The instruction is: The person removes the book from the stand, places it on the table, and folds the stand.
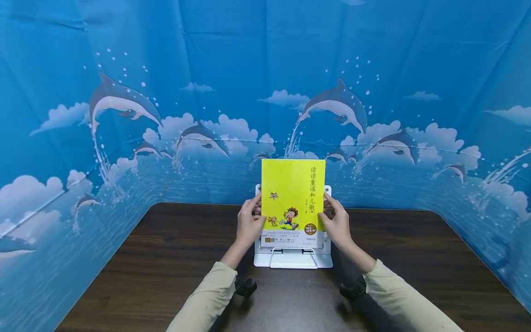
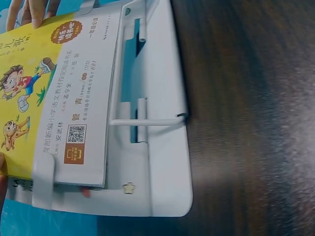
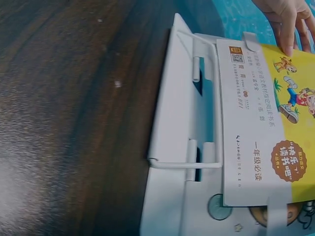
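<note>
While the yellow book (image 1: pixel 292 196) is being kept upright on the white book stand (image 1: pixel 292 259), it is being gripped at both side edges: the left hand (image 1: pixel 249 223) is being curled round the left edge, thumb on the cover, and the right hand (image 1: pixel 337 222) is being curled round the right edge in the same manner. Nothing else is being carried by the stand; the book's lower edge, wrapped in a white band (image 2: pixel 81 105) printed with a QR code, is being borne on the stand's front ledge, and two white page clips (image 3: pixel 251 43) are being seen lying over the bottom corners of the cover. Under the ledge a thin wire bar (image 2: pixel 147 121) is being shown jutting from the base toward the person. In the left wrist view fingertips (image 2: pixel 37 12) are being pressed on the cover near its far edge; whether the stand's back plate is being touched by either hand cannot be told. The stand is being seen set on the dark wooden table (image 1: pixel 174 258) near its far edge, close to the blue dolphin backdrop (image 1: pixel 124 101) that is closing off the back and both sides. Bare tabletop is being left open to the left, to the right and in front of the stand, where both sleeved forearms (image 1: pixel 207 295) are being held above it.
</note>
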A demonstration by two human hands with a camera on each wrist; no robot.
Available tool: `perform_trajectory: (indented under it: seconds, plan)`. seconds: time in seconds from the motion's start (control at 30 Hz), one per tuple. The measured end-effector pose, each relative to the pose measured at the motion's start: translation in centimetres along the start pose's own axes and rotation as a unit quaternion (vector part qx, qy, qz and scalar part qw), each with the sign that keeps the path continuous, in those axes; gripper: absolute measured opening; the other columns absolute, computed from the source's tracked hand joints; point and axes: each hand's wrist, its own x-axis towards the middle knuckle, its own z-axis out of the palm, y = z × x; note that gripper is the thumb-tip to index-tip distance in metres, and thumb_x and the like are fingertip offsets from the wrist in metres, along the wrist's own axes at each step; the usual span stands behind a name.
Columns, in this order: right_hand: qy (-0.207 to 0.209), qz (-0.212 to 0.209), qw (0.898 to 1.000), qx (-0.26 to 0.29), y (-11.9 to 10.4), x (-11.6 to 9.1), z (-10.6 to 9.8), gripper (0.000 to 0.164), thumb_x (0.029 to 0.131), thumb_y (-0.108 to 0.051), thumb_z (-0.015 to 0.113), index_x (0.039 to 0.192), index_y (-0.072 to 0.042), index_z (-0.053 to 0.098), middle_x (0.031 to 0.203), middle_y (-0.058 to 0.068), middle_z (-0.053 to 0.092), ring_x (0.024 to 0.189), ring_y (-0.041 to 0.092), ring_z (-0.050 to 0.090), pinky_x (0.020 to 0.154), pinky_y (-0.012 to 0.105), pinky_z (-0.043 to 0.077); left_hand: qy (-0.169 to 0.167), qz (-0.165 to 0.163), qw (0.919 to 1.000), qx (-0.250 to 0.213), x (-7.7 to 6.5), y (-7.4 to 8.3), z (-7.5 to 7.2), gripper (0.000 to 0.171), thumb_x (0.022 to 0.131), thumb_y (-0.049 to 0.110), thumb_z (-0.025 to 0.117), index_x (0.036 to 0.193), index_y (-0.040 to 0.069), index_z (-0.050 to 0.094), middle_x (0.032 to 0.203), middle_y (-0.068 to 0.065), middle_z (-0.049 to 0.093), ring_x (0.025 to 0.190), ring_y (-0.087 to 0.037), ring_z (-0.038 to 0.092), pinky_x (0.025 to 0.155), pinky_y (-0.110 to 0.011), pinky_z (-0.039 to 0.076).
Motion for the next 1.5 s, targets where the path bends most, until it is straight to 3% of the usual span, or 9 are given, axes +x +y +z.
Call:
perform_trajectory:
  seconds: [0.33,0.97,1.07,1.2,1.37,1.5]
  plan:
    - [0.004,-0.031,0.999,0.014,-0.9,1.4,-0.2,0.057,0.080,0.010,0.058,0.134,-0.003,0.043,0.101,0.015,0.053,0.089,0.024,0.055,0.077,0.039,0.051,0.022,0.031,0.9993,0.005,1.2,0.8,-0.4,0.062,0.072,-0.017,0.063,0.130,0.000,0.047,0.102,-0.015,0.052,0.084,-0.022,0.055,0.067,-0.029,0.053]
    - [0.025,-0.070,0.997,0.027,-2.5,3.1,-0.9,0.057,0.081,0.009,0.058,0.134,-0.003,0.043,0.098,0.016,0.052,0.088,0.023,0.055,0.073,0.026,0.052,0.027,0.058,0.9979,0.004,3.0,2.7,-1.1,0.061,0.075,-0.014,0.061,0.132,0.004,0.046,0.105,-0.014,0.051,0.088,-0.021,0.054,0.071,-0.027,0.053]
    - [0.026,-0.074,0.997,0.026,-2.8,3.3,-1.0,0.057,0.081,0.009,0.058,0.134,-0.004,0.042,0.099,0.016,0.052,0.088,0.025,0.055,0.074,0.030,0.052,0.029,0.064,0.9975,0.002,3.2,2.9,-1.2,0.061,0.076,-0.014,0.061,0.132,0.005,0.046,0.105,-0.014,0.051,0.089,-0.021,0.055,0.071,-0.027,0.053]
    - [0.023,-0.077,0.996,0.024,-3.1,3.4,-1.3,0.058,0.081,0.009,0.058,0.135,-0.004,0.042,0.100,0.017,0.052,0.089,0.025,0.056,0.073,0.035,0.052,0.026,0.067,0.9974,-0.001,3.3,3.3,-1.3,0.061,0.076,-0.014,0.061,0.132,0.006,0.046,0.106,-0.013,0.051,0.090,-0.021,0.055,0.071,-0.025,0.052]
    - [0.012,-0.077,0.997,0.010,-3.2,3.3,-1.9,0.058,0.081,0.008,0.059,0.135,-0.003,0.041,0.100,0.016,0.052,0.090,0.025,0.056,0.071,0.023,0.050,0.017,0.062,0.9979,-0.007,3.1,3.7,-1.3,0.063,0.075,-0.014,0.062,0.132,0.005,0.046,0.105,-0.013,0.051,0.089,-0.021,0.055,0.070,-0.026,0.053]
    - [0.002,-0.078,0.997,-0.006,-3.3,3.0,-2.7,0.058,0.081,0.007,0.060,0.135,-0.004,0.041,0.100,0.015,0.052,0.090,0.025,0.056,0.070,0.022,0.050,0.006,0.058,0.9982,-0.012,2.7,4.1,-1.1,0.063,0.074,-0.013,0.064,0.132,0.004,0.046,0.105,-0.014,0.051,0.088,-0.021,0.055,0.070,-0.026,0.053]
